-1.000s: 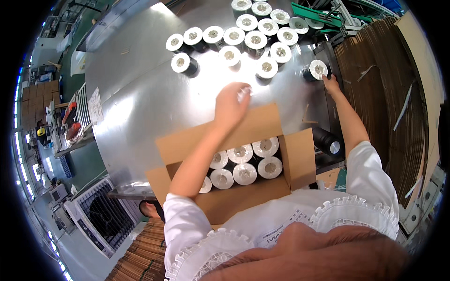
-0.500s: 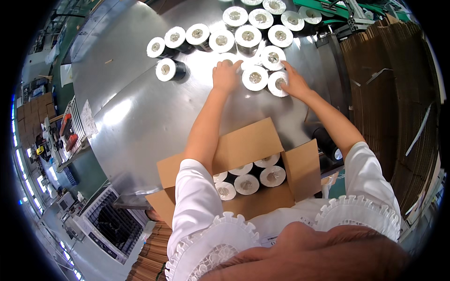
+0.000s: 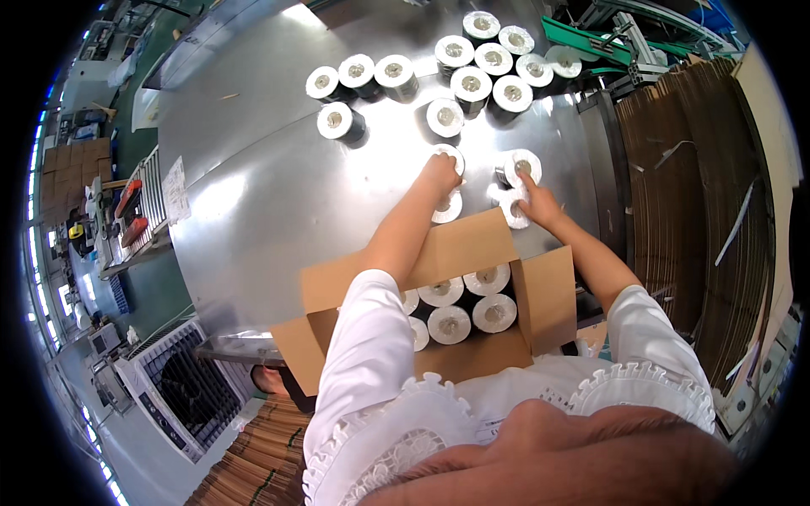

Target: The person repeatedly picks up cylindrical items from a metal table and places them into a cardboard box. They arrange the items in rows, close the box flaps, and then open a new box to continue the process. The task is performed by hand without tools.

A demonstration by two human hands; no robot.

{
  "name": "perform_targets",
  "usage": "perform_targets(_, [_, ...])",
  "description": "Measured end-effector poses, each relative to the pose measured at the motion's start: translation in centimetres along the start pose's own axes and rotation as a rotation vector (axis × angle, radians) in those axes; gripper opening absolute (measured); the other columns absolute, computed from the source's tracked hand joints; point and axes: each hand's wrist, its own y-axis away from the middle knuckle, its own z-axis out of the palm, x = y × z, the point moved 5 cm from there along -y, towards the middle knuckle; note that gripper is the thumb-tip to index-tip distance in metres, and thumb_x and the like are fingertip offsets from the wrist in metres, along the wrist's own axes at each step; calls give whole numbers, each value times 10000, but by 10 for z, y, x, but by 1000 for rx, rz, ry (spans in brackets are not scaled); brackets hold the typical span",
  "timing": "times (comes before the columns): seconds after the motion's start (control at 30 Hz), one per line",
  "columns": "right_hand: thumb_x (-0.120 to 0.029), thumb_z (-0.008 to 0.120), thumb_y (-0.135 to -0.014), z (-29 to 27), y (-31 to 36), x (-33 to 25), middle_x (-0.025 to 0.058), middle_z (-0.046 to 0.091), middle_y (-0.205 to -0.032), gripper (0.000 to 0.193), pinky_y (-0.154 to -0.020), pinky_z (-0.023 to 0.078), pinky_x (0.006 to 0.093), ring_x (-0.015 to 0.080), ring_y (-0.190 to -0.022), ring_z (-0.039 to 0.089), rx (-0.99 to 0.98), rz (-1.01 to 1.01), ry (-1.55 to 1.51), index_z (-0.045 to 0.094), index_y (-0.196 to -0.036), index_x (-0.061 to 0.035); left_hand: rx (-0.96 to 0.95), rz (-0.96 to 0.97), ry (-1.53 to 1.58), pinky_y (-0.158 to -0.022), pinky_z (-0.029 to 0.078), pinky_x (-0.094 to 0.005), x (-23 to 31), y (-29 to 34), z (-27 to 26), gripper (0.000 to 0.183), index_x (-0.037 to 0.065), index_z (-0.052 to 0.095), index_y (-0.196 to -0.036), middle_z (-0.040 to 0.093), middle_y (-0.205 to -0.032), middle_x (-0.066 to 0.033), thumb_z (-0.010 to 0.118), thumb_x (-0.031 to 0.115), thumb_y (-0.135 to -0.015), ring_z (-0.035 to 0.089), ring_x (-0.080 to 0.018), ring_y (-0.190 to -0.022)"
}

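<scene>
Clock centred on the carton (image 3: 547, 297), 12 = away from me.

Print: chest patch (image 3: 489, 431) at 6 has dark lettering, mostly folded away, unreadable. White sheet (image 3: 175, 192) at 10, marks too small to make out. Plain white wrap on the rolls' end faces.

Left hand (image 3: 444, 175): at 12, beyond the far flap. Forearm crosses the carton, pointing toward 1. Fingers curled over, grasping two rolls (image 3: 448, 209), one at its 12, one at its 6.

Right hand (image 3: 542, 205): at 1, elbow bent outward, forearm pointing toward 11. Digits spread across another pair (image 3: 517, 160); touching both, can't tell if gripped.

More white-faced black rolls in the carton, part hidden by my left arm. Others stand on the metal table (image 3: 253, 244), 11 to 1.
</scene>
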Motion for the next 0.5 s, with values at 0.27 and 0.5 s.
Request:
perform_targets(0.27, [-177, 705, -736, -14, 54, 34, 258, 649, -900, 723, -762, 508, 442, 394, -852, 647, 171, 170, -124, 394, -1383, -88, 305, -481, 922, -849, 483, -389, -31, 91, -58, 562, 138, 668, -1091, 637, -1032, -174, 718, 506, -669, 612, -324, -985])
perform_targets(0.5, [-51, 684, -792, -176, 109, -39, 107, 684, -845, 662, -654, 502, 268, 103, -729, 609, 542, -88, -459, 406, -1392, -79, 987, -607, 1246, -786, 493, -310, -42, 320, -122, 321, 43, 626, -1037, 650, -987, -70, 731, 177, -765, 619, -173, -906])
